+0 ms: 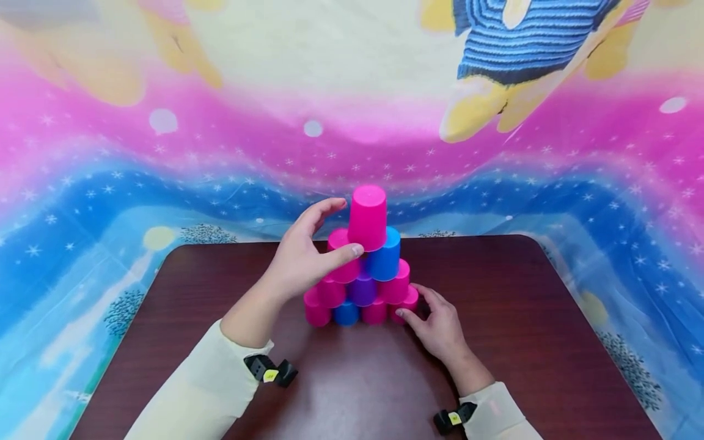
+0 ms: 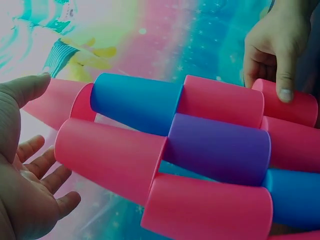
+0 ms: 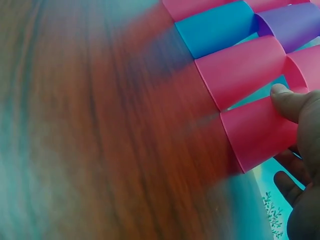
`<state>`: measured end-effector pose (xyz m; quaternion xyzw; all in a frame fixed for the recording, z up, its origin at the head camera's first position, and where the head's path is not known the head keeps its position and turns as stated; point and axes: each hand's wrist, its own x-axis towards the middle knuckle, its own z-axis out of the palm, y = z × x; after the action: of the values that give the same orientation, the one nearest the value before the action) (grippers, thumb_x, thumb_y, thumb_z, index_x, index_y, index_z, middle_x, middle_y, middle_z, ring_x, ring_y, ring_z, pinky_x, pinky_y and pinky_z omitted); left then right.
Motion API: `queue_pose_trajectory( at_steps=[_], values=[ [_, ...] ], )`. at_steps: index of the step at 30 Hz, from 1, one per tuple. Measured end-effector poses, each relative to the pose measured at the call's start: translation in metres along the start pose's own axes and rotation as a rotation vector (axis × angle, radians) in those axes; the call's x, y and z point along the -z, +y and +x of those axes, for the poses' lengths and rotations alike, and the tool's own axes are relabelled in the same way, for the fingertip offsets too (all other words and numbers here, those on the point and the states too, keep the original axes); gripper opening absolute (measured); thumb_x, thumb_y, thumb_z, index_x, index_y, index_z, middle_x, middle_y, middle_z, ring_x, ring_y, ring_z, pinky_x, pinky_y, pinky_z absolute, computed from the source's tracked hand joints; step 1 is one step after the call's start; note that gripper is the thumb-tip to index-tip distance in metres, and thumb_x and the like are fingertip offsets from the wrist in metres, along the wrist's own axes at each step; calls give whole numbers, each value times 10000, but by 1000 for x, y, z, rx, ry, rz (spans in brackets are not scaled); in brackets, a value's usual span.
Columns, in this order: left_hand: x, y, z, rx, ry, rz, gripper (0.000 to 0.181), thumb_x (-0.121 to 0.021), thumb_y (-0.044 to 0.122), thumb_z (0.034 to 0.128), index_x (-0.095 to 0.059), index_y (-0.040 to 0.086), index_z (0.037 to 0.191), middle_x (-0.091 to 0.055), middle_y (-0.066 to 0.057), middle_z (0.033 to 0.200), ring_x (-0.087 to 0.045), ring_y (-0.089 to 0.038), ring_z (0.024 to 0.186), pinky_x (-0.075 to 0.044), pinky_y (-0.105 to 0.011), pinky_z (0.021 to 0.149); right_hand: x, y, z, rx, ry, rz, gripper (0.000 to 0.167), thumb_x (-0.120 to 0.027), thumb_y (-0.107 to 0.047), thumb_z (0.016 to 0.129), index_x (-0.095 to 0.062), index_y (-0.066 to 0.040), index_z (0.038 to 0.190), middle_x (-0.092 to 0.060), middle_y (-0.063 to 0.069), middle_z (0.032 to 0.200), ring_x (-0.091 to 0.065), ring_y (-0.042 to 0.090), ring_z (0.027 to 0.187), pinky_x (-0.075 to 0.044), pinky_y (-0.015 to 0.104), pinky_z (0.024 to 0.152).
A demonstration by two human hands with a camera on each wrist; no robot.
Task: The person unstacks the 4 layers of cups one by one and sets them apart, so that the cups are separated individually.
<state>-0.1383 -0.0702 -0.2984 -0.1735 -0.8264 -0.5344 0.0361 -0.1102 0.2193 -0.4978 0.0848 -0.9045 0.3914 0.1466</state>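
Note:
Upside-down cups form a stacked pyramid, with a pink cup (image 1: 368, 218) alone on top, resting over a pink one and a blue cup (image 1: 384, 255). Around the top cup's left side my left hand (image 1: 299, 256) is spread, fingers apart; its thumb overlaps the cup's lower edge, and contact is unclear. A purple cup (image 2: 218, 148) sits mid-stack between pink ones. At the bottom right end, my right hand (image 1: 440, 327) holds a pink cup (image 3: 260, 132) between thumb and fingers, the thumb on its near side. The fingers behind that cup are partly hidden.
The stack stands on a dark brown table (image 1: 220, 311) toward its far edge. A colourful printed cloth (image 1: 253, 140) hangs behind and beside the table. Each sleeve carries a small black wrist device, one left (image 1: 269, 371) and one right (image 1: 455, 418).

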Motion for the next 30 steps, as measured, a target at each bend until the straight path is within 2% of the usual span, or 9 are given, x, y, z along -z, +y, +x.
queue_pose_trajectory(
  at_steps=[10,19,30],
  values=[
    [-11,9,11,53,-12,14,870,-880,451,804,-437,340,1544,-492,86,1506,-477,-197,1375,-584,-514,937,-1,0,1,12,2,-24,656,-882,-313,843,-610,-105,1403,-679,93,1281,-684,298,1112,-602,479,916],
    [-16,11,15,67,0,21,854,-872,444,816,-447,318,1546,-522,61,1486,-527,-227,1333,-580,-536,933,2,-1,1,-15,-16,-33,663,-874,-332,849,-605,-98,1407,-676,91,1282,-678,308,1130,-591,494,939],
    [-17,10,15,73,-3,-15,814,-860,429,838,-467,294,1538,-551,61,1445,-561,-226,1290,-583,-524,936,3,-1,0,-33,-32,-28,675,-871,-335,851,-594,-93,1417,-670,91,1296,-670,315,1156,-585,497,952]
  ],
)
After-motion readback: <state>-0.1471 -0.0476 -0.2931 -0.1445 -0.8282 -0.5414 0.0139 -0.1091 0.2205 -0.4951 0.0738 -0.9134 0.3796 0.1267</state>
